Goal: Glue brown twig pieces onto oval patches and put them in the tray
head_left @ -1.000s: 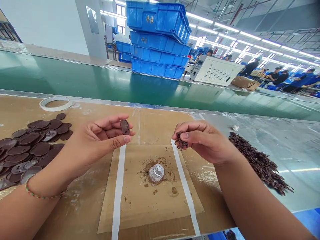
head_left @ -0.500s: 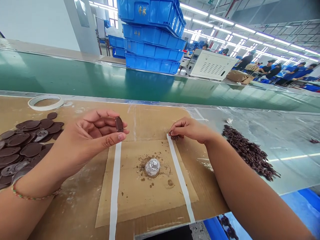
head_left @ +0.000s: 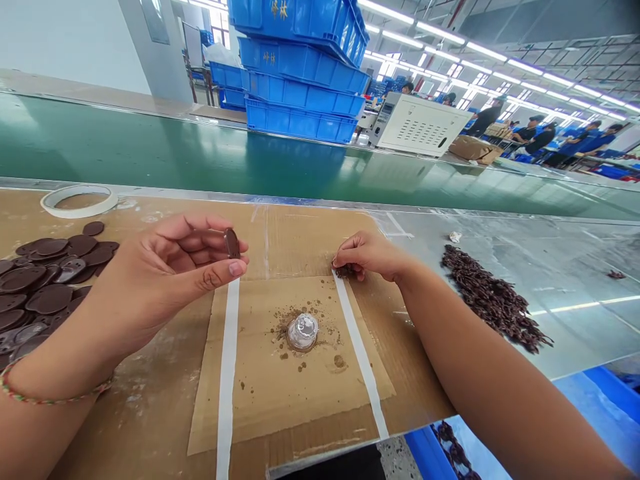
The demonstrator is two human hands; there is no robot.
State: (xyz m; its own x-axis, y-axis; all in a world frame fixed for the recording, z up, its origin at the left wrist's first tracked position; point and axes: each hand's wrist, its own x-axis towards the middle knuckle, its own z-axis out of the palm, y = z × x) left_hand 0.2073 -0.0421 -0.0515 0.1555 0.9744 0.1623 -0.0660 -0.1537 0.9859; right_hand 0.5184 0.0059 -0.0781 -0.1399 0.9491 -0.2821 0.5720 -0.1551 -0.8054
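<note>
Cardboard (head_left: 305, 243) lay between green belt (head_left: 190, 157) at twelve o'clock and edge (head_left: 423, 423) at six, left hand (head_left: 167, 273) pinching brown disc (head_left: 231, 244), right hand (head_left: 371, 256) narrowed on dark bits (head_left: 344, 272).

the top blue crate (head_left: 300, 17) and second crate (head_left: 305, 65) both read "峰林" in gold.

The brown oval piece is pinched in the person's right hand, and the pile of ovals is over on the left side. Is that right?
Not quite: the head view shows the brown oval piece in the person's left hand, not the right. The pile of ovals is over on the left side.
</note>
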